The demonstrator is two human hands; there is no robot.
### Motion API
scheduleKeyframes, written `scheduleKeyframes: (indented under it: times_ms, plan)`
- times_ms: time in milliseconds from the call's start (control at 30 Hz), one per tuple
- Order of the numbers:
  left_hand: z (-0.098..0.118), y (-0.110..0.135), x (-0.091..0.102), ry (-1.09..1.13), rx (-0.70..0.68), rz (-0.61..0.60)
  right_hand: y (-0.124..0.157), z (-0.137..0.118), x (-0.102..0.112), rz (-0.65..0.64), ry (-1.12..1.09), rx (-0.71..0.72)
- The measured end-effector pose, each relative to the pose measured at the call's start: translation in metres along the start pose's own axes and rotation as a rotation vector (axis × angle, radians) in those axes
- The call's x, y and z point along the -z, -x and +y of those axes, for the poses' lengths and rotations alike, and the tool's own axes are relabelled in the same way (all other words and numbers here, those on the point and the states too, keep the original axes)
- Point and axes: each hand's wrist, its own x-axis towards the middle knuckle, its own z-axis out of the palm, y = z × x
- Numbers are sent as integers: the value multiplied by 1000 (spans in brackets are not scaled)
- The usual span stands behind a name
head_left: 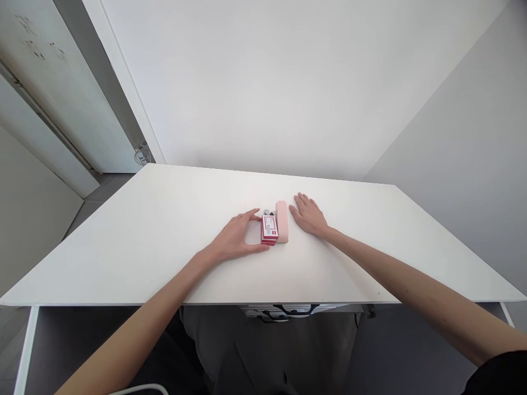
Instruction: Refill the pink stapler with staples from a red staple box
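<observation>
Near the middle of the white tabletop lies a small stack of red-and-white boxes (269, 226). A long pale pink case (282, 221) lies against their right side. Just behind the boxes, a small grey-and-dark item (267, 213) is partly hidden; its kind is unclear. My left hand (236, 237) curves around the left side of the stack, thumb by its front edge and fingers by the back corner, spread apart. Whether it touches the boxes is hard to tell. To the right of the case, my right hand (309, 215) rests flat on the table with fingers stretched out, apart from the case.
The white table (197, 219) stands against a pale wall (263, 82). Below its front edge are drawers with dark handles (296, 310). A white cable (142, 388) shows at the lower left. Cords (142, 154) hang beyond the table's back left corner.
</observation>
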Motion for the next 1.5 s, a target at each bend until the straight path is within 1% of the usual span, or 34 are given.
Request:
scheduleKeyframes:
  times_ms: [100,200,300,367,433,533,633,733,867,1033,1167,1333,1500]
  plan:
    - [1,-6,-2,75,-4,-5,-7,-6,1,-15,64,-42]
    - [2,-5,1,144,21,-17,-8,-10,1,-11,94,-53]
    - [-1,-1,7,196,68,-9,-6,-11,1,-9,95,-58]
    - [-8,5,16,213,110,28,-5,-11,2,-7,92,-59]
    - [-18,12,30,216,155,94,-5,-11,2,-5,91,-57]
    - [-37,27,60,194,240,199,-4,-12,2,-3,98,-52]
    - [-55,42,91,96,334,281,-3,-12,1,4,103,-48]
    - [-66,52,114,-20,433,328,-2,-11,0,10,105,-47]
    - [-68,54,130,-136,574,302,-2,-10,0,12,106,-50]
    - [-57,51,140,-213,701,243,-2,-10,-1,18,101,-56]
    - [-52,50,146,-285,729,215,-2,-10,-1,20,103,-54]
    - [-50,50,149,-348,729,218,-2,-9,-1,21,99,-44]
    - [-52,58,156,-383,754,149,-3,-7,-2,18,116,-39]
